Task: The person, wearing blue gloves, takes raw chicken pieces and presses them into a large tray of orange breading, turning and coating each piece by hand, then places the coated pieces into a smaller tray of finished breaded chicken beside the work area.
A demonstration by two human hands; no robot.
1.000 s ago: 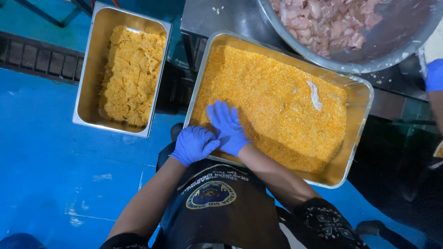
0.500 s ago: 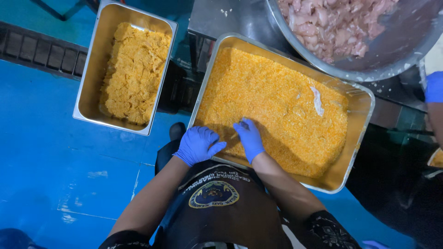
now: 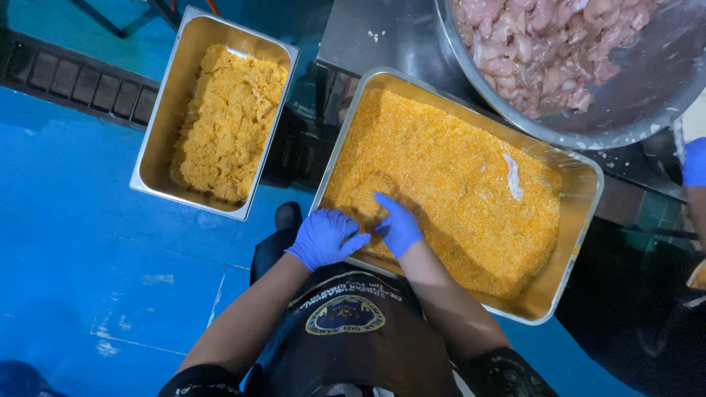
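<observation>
Head view: both gloved hands are pressed into the near corner of the crumb tray [image 3: 581, 220]. A crumb-coated piece [image 3: 370, 192] lies just beyond them, half buried. The left hand [image 3: 323, 237] is cupped, fingers together; the right hand [image 3: 397, 224] is laid flat, fingers together. Likely soft, light, coating easily shed; best lifted from beneath.

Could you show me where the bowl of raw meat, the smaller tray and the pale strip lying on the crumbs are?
Bowl of raw meat [image 3: 625, 103]: head view, bare inner metal wall.
Smaller tray [image 3: 158, 125]: head view, bare left inner wall.
Pale strip [image 3: 512, 176]: head view, its middle.
</observation>
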